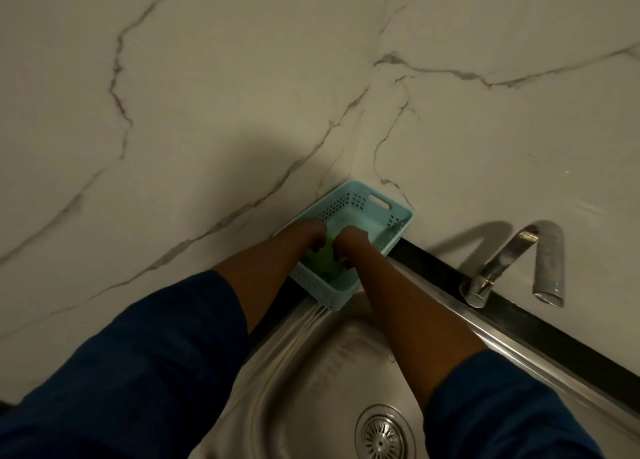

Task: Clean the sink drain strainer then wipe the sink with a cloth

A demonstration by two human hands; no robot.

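Marble wall (207, 77) | steel sink (311, 372) | left grip (308, 231), right grip (349, 238) clutch green cloth (323, 261) in basket (401, 209)

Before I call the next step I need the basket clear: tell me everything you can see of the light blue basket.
The light blue basket looks like plastic. It is rectangular and open-topped, with perforated walls and a slot handle cut into its far end. It sits upright in the corner where two marble-look surfaces meet, and its near corner reaches the sink rim. The left hand and right hand reach inside, and their grip appears to close on a green cloth lying in it.
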